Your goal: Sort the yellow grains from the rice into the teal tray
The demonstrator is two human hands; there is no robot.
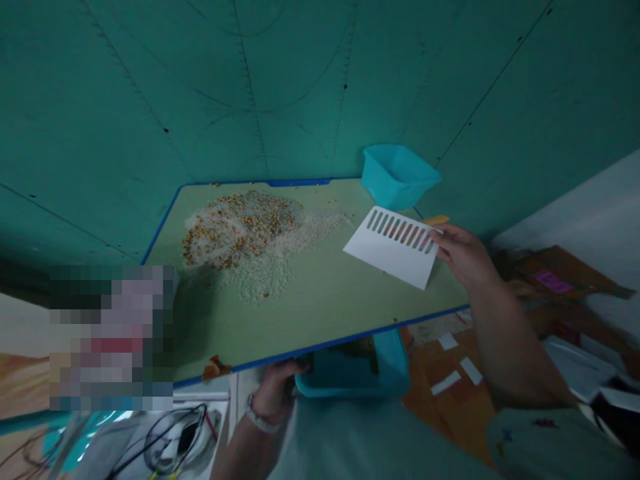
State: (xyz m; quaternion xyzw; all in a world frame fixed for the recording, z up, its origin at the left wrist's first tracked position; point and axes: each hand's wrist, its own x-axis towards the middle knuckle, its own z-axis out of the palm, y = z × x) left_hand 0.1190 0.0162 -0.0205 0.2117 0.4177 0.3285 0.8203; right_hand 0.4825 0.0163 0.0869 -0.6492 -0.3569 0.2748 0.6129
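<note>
My right hand (463, 252) is closed on the right edge of a white slotted card (395, 247) and holds it just above the pale green table (320, 313). A heap of yellow grains mixed with white grains (250, 237) lies spread on the table, left of the card. My left hand (275, 390) grips the rim of a blue tub (350, 373) held below the table's near edge; a beaded bracelet sits on that wrist.
A second blue tub (397, 175) stands at the table's far right corner against the teal wall. Brown cardboard with white strips (453, 373) lies on the floor at right. Cables (175, 440) sit at lower left, beside a blurred patch.
</note>
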